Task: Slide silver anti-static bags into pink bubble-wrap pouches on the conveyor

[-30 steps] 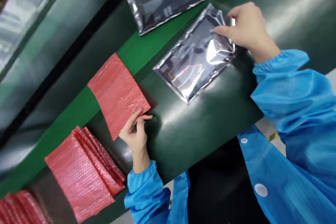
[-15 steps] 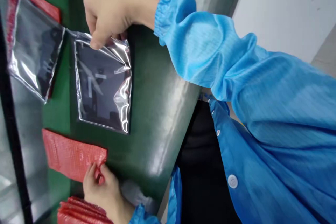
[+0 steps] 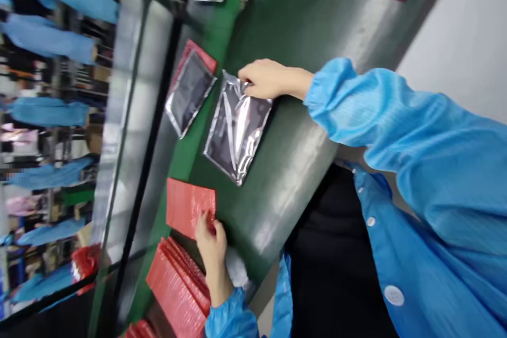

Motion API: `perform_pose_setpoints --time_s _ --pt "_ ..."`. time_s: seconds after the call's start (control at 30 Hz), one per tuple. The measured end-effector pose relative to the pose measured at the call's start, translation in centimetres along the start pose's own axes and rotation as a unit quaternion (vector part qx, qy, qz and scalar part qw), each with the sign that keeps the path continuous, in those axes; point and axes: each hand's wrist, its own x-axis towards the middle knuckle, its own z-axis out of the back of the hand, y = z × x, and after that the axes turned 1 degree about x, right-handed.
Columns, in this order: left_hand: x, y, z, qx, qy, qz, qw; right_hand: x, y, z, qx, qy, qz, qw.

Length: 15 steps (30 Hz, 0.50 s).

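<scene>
Silver bag (image 3: pixel 237 129) lies flat on the bench (image 3: pixel 304 137) just under the right grip (image 3: pixel 263 79), which pinches its top edge; left grip (image 3: pixel 212 240) pinches a corner of the red pouch (image 3: pixel 186 203), bag and pouch apart, nothing inserted.

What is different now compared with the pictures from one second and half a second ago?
Mostly the view swung. The right hand still pinches the silver bag at its top edge; the bag lies on the green belt, perhaps nearer the second silver bag. The left hand still holds the red bubble pouch by a corner, beside the red stack.
</scene>
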Motion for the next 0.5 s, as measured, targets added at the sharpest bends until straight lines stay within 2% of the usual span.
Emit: perform_pose_setpoints --time_s 0.1,0.17,0.27,0.33,0.4,0.5 --pt "0.1 0.9 -1.1 -0.007 -0.036 -0.015 0.999 -0.1 0.3 -0.6 0.074 -0.045 -0.039 0.995" --pt "0.2 1.0 -1.7 -0.005 -0.057 0.006 0.998 -0.5 1.0 -1.0 0.138 -0.063 -0.137 0.979" --pt "0.6 0.8 -2.6 -0.019 -0.075 0.037 0.996 -1.5 2.2 -2.1 0.258 -0.033 -0.230 0.938" --pt "0.8 0.9 -3.5 -0.040 -0.105 0.064 0.992 -2.0 3.2 -3.5 0.324 -0.063 -0.322 0.887" --pt "0.8 1.2 -4.4 -0.057 -0.122 0.076 0.988 -2.5 4.4 -5.5 0.288 -0.034 -0.347 0.892" --pt "0.3 1.6 -5.7 -0.068 -0.128 0.084 0.986 -3.5 6.4 -9.1 0.246 0.024 -0.333 0.910"
